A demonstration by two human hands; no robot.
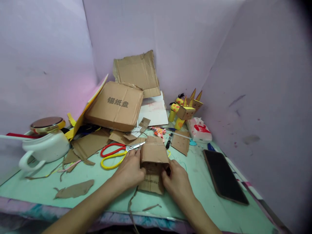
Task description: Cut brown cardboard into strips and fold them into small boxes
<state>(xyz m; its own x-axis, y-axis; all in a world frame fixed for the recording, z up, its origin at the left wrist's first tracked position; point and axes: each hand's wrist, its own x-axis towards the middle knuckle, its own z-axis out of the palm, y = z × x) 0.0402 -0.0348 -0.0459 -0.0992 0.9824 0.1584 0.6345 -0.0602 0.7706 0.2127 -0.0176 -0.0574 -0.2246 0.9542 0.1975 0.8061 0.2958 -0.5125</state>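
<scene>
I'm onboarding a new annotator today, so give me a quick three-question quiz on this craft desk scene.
1. True or false: both hands grip the folded cardboard piece.
2. Which lies just left of that piece? A) phone B) scissors C) tissue pack
3. Fill in: the dark phone lies to the ____ of the right hand.

Key: 1 true, the left hand holds it too. 2 B, the scissors. 3 right.
</scene>
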